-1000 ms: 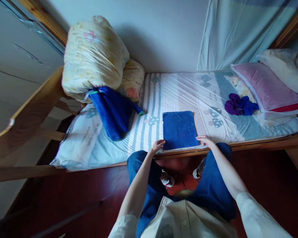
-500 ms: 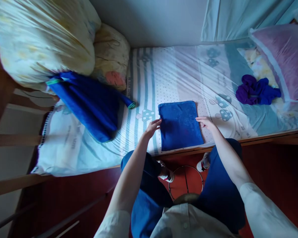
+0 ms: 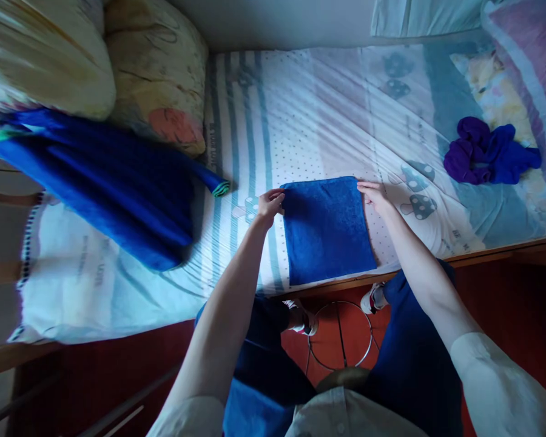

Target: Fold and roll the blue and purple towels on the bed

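The cloth lies flat on the bed, near its front edge and between the person's two hands, with its near side almost along the wooden rail. Set there, it sits squarely before the seated person, whose knees are spread to either side, so both arms can reach its far corners without much leaning; that is probably why it is placed so close. The left hand is at the far left corner and the right hand at the far right one, a matched pair of contacts that would keep the far edge straight and the cloth even

The left grip is narrow, thumb and fingers drawn together at the corner. The right grip is narrow too, its fingers stretched toward the edge with the thumb just below. Both touch the cloth, but one cannot tell whether either corner is pinched or merely pressed against the sheet

The blue bundle lies well to the left, by the patterned pillow, and the scrunchies lie to the right near the pink pillow, which leaves both clear of the hands
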Motion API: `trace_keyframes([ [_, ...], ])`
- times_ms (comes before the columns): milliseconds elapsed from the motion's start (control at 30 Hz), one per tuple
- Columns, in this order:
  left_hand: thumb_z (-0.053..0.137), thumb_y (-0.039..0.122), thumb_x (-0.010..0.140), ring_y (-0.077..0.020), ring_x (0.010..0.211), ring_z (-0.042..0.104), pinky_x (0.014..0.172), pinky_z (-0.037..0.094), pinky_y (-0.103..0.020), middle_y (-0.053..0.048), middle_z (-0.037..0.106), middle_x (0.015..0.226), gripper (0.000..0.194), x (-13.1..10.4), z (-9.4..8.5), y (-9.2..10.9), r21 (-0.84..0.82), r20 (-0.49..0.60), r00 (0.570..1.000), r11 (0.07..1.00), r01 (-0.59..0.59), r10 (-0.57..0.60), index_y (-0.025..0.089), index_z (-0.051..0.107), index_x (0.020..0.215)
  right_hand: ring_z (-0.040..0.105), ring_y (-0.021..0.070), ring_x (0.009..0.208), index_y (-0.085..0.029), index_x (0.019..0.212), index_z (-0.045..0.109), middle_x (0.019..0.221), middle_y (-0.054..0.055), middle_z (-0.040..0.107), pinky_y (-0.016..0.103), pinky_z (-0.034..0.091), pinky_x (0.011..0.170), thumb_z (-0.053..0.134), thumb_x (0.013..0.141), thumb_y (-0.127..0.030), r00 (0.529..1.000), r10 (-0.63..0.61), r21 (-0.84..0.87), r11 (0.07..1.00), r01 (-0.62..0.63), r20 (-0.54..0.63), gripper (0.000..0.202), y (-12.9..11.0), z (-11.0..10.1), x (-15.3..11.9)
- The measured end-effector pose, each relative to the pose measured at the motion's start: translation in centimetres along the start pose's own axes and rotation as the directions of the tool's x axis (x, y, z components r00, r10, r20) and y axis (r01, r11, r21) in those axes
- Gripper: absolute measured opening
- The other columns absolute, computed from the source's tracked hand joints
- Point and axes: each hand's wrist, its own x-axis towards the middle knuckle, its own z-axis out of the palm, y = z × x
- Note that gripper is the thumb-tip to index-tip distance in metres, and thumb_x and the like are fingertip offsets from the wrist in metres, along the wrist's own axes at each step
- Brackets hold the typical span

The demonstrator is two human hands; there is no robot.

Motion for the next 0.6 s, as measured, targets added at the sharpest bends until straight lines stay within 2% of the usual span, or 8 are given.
trace_keyframes([
  [100,0.075,0.030,0.069,-0.0150,0.074,0.064,0.074,0.054,-0.030,-0.004,0.071,0.085,0.038,1.2,0.5,0.5,0.152,-0.063,0.996,0.987,-0.053,0.063,0.014,0.073,0.104,0.069,0.0138,0.076,-0.016,0.105,0.080,0.100,0.006,0.079,0.024,0.055,0.068,0.078,0.082,-0.027,0.993,-0.082,-0.074,0.994,0.075,-0.091,0.025,-0.1,0.9,2.0],
  [233,0.073,0.022,0.069,-0.0195,0.082,0.070,0.087,0.055,-0.034,-0.004,0.072,0.078,0.023,2.3,0.5,1.4,0.351,-0.065,0.988,0.930,-0.110,0.141,0.016,0.075,0.091,0.075,0.0191,0.092,-0.011,0.096,0.079,0.099,0.010,0.080,0.031,0.057,0.091,0.079,0.078,-0.019,0.982,-0.139,-0.141,0.983,0.120,-0.128,0.020,-0.1,1.8,4.1],
  [333,0.075,0.020,0.068,-0.0213,0.085,0.071,0.093,0.055,-0.036,-0.004,0.073,0.076,0.016,2.9,0.3,1.8,0.421,-0.055,0.985,0.898,-0.124,0.162,0.015,0.075,0.083,0.075,0.0211,0.093,-0.011,0.093,0.079,0.096,0.011,0.079,0.033,0.057,0.093,0.079,0.078,-0.019,0.980,-0.160,-0.189,0.973,0.136,-0.120,0.018,-0.1,1.9,5.0],
  [600,0.076,0.021,0.069,-0.0211,0.083,0.071,0.097,0.054,-0.038,-0.005,0.072,0.075,0.019,4.6,0.3,1.5,0.440,-0.092,0.975,0.887,-0.142,0.201,0.012,0.076,0.086,0.075,0.0217,0.092,-0.011,0.093,0.078,0.090,0.010,0.078,0.034,0.059,0.090,0.075,0.079,-0.020,0.966,-0.225,-0.227,0.955,0.192,-0.125,0.017,-0.1,1.5,6.4],
])
